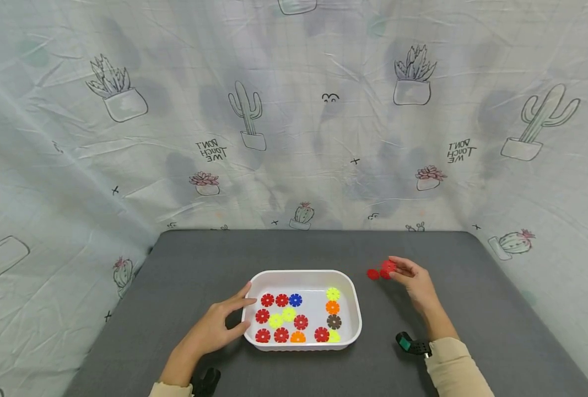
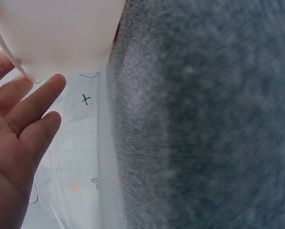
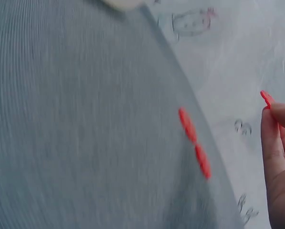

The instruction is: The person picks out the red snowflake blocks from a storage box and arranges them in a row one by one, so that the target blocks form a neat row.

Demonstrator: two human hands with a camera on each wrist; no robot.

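Nearest, the left hand (image 1: 213, 329) rests with straight fingers against the left wall of the white tray (image 1: 355, 309) of colored discs. Farther, toward the table's (image 1: 199, 259) right edge, the right hand (image 1: 415, 282) pinches a red disc (image 1: 388, 267) above two red discs (image 1: 376, 273) lying there. I think this light pinch may slip, so the disc could drop.

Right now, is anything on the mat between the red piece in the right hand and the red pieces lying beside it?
Nothing visible. The right hand pinches a red piece just above the red pieces on the grey mat; only bare mat shows there. The white tray sits apart, toward the left hand.
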